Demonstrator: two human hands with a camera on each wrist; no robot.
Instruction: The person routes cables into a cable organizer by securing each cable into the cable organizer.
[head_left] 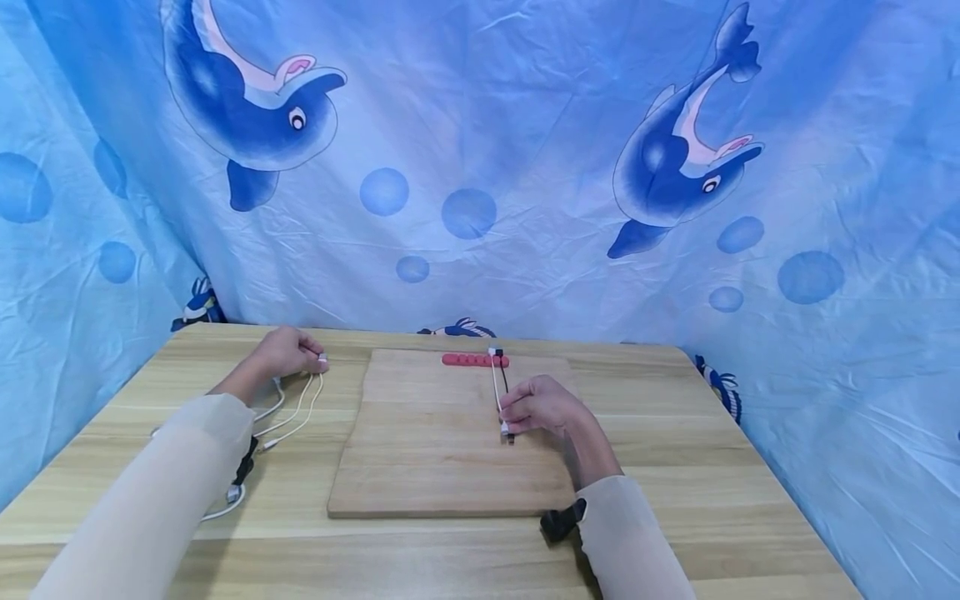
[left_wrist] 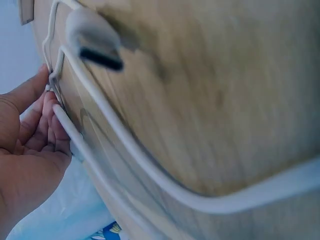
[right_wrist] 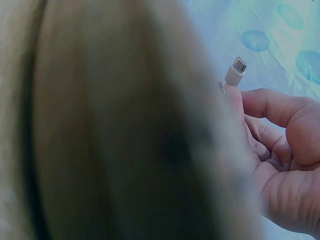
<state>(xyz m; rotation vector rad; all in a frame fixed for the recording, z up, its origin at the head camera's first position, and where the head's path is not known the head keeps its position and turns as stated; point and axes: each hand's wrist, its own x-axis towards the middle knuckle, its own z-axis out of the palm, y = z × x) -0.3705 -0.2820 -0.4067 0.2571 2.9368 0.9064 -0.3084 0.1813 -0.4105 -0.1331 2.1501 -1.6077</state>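
My left hand (head_left: 288, 352) pinches a white charging cable (head_left: 312, 398) by its upper end, over the left side of the table. In the left wrist view, the fingertips meet thin white cable (left_wrist: 110, 115), and a blurred white plug (left_wrist: 92, 32) lies nearby. Over the wooden board (head_left: 420, 450), my right hand (head_left: 546, 406) pinches a white cable (head_left: 495, 383), its plug (right_wrist: 236, 71) sticking out past the fingertips. A black cable (head_left: 505, 382) runs alongside; whether the fingers grip it too is unclear. Both run up to the right end of a red cable holder (head_left: 467, 360).
More white cables, one with a grey plug (head_left: 233, 494), lie beneath the left forearm. A black strap (head_left: 561, 523) is at the right cuff. The wooden table (head_left: 675, 467) extends around the board, and a blue dolphin-print curtain (head_left: 525, 167) hangs behind and at both sides.
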